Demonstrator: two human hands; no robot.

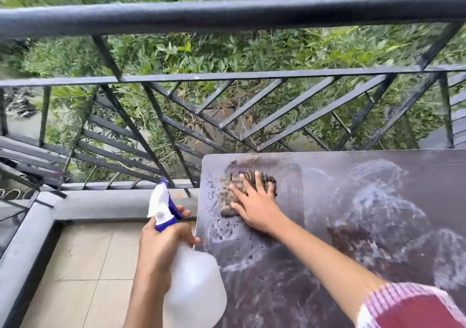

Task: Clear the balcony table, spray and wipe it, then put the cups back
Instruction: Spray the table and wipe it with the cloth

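The right hand (254, 206) presses spread, straight fingers on what looks like a brown cloth (225, 205) beneath them on the wet table (353, 252), while the left hand (161, 247) grips the spray bottle (195, 285) by its neck.

My sleeve (413, 307), at the lower right of the frame, is short and dark red, edged with thin pink and white stripes. Below it my right arm (327, 259) is bare to the fingers (256, 186); my left arm (148, 285) is bare too.

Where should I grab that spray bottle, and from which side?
Probably the narrow neck of the spray bottle, under its blue-and-white head, from behind, opposite the nozzle: the body bulges wide, and the left hand grips there, finger on the trigger.
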